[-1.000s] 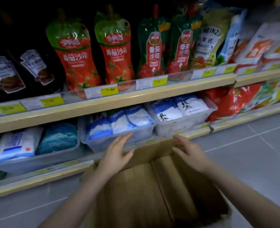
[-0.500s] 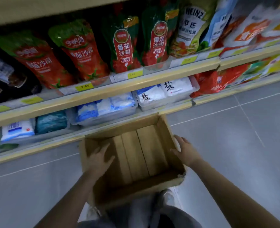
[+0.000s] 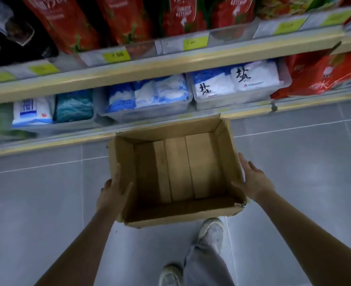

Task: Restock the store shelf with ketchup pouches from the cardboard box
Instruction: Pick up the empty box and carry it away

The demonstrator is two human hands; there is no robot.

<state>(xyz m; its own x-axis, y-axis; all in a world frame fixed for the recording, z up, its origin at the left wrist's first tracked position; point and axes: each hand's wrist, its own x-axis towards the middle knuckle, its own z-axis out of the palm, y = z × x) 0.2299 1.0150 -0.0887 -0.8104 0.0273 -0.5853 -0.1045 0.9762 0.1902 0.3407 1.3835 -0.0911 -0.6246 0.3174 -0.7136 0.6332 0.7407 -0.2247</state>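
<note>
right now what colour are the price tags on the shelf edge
Yellow-green price tags, clearest in the head view.

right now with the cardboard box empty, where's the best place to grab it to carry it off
Take the cardboard box by its two short side walls, one hand from each side. It is open-topped and empty, so thumbs can hook over the rims. The left hand already grips the left wall; the right hand lies flat against the right.

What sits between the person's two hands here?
In the head view, the open cardboard box spans the gap: the left hand grips its left wall, the right hand lies flat on its right wall. The box interior shows only bare flaps, no pouches.
</note>
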